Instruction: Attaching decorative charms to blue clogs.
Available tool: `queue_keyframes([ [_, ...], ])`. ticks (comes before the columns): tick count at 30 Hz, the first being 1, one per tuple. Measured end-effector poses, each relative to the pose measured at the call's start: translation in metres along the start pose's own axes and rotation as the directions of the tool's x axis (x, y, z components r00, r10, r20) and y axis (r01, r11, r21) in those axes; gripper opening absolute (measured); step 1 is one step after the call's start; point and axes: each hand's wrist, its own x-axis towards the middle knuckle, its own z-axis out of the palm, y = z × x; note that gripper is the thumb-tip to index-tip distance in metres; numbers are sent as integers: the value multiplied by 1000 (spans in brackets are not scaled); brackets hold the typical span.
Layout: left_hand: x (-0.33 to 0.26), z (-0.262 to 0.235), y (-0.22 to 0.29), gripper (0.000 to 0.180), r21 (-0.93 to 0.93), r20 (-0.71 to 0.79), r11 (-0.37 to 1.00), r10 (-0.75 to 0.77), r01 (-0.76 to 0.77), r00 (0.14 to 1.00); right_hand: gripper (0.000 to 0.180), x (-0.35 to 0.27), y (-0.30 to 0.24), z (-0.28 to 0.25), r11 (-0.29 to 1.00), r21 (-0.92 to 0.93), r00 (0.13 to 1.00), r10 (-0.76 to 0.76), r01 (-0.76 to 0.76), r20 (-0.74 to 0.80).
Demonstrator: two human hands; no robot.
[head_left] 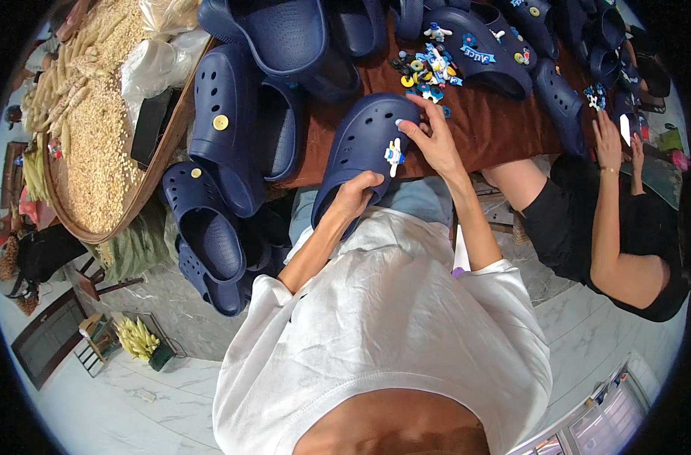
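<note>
A navy clog (360, 129) with round holes lies tilted before my lap. A white and blue cartoon charm (394, 156) sits on its upper. My left hand (352, 194) is closed on the clog's side by the opening, its thumb on top. My right hand (434, 140) holds the toe end, thumb on the upper and fingers over the far edge. At that thumb's tip is a small pale spot, too small to tell if it is a nail or a charm piece. Beyond the right hand lies a pile of small blue, white and yellow charms (430, 70).
Several navy clogs, including one with a yellow button charm (231, 144), stand left and behind. A decorated clog (482, 57) rests on the brown cloth (504, 125). A woven tray (125, 216) of corn kernels is at left. At right another person's hand (607, 140) is near charms.
</note>
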Motion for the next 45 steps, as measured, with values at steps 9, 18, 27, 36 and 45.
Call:
queue_keyframes([
  [9, -24, 0, 10, 25, -112, -106, 994, 8, -20, 994, 41, -26, -11, -4, 999, -44, 1000, -18, 18, -16],
  [18, -26, -5, 14, 32, -67, -165, 995, 55, -67, 985, 31, -4, 11, -36, 755, -655, 939, -206, -27, -277],
  [27, -30, 2, 15, 22, -60, -172, 998, 25, -36, 985, 17, 4, 21, -42, 741, -669, 935, -273, 53, -228],
  [36, -37, 23, 22, 17, 14, -211, 999, 36, -34, 977, 17, -14, -55, 3, 949, -227, 975, -220, 220, 23],
  [45, -37, 25, 19, 28, 44, -209, 999, 24, -15, 978, 19, -15, -65, 17, 964, -206, 984, -176, 170, -9],
])
